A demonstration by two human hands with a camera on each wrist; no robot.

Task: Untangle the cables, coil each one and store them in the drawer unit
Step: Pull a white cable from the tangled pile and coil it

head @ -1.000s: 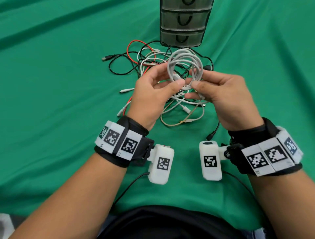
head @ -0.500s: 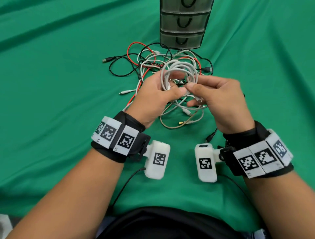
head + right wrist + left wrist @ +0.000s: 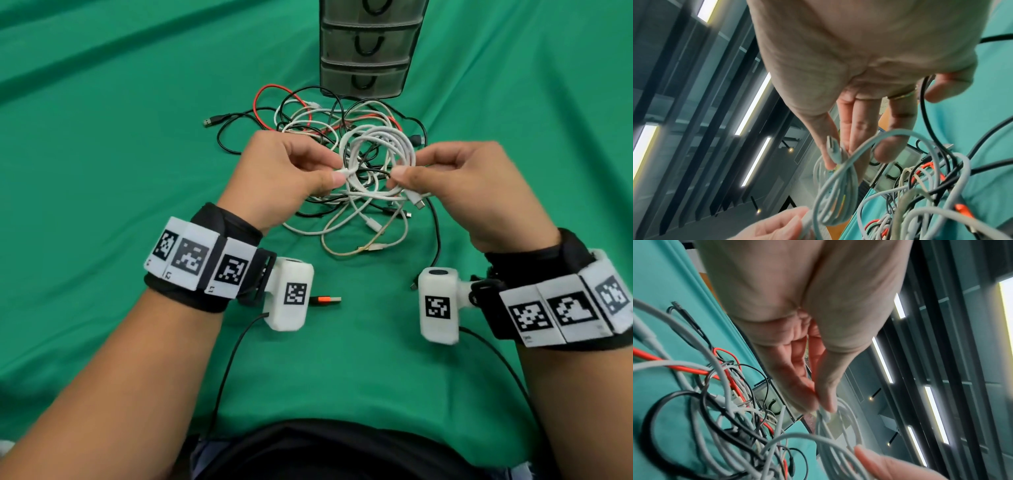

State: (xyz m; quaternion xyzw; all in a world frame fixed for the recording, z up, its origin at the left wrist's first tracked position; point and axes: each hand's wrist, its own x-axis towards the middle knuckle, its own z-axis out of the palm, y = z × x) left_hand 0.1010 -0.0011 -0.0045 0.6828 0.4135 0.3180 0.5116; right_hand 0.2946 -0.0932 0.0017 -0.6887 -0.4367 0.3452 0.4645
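A white cable coil [image 3: 380, 161] hangs between both hands above a tangle of white, black and red cables [image 3: 329, 123] on the green cloth. My left hand [image 3: 291, 171] pinches a white plug end on the coil's left side [image 3: 825, 412]. My right hand [image 3: 455, 174] pinches the coil's right side, with a plug [image 3: 833, 151] against its thumb and a loose plug end [image 3: 416, 200] hanging below. The dark drawer unit [image 3: 370, 44] stands behind the pile, its three visible drawers closed.
A black plug with an orange insert [image 3: 325, 300] lies on the cloth near my left wrist camera. Another black cable [image 3: 435, 240] runs toward my right wrist. A black USB plug [image 3: 212, 120] sticks out at the pile's left. Green cloth [image 3: 102, 171] covers the table.
My hands have drawn apart to the coil's two sides. The coil has come lower and toward me. The left hand now pinches a plug end.
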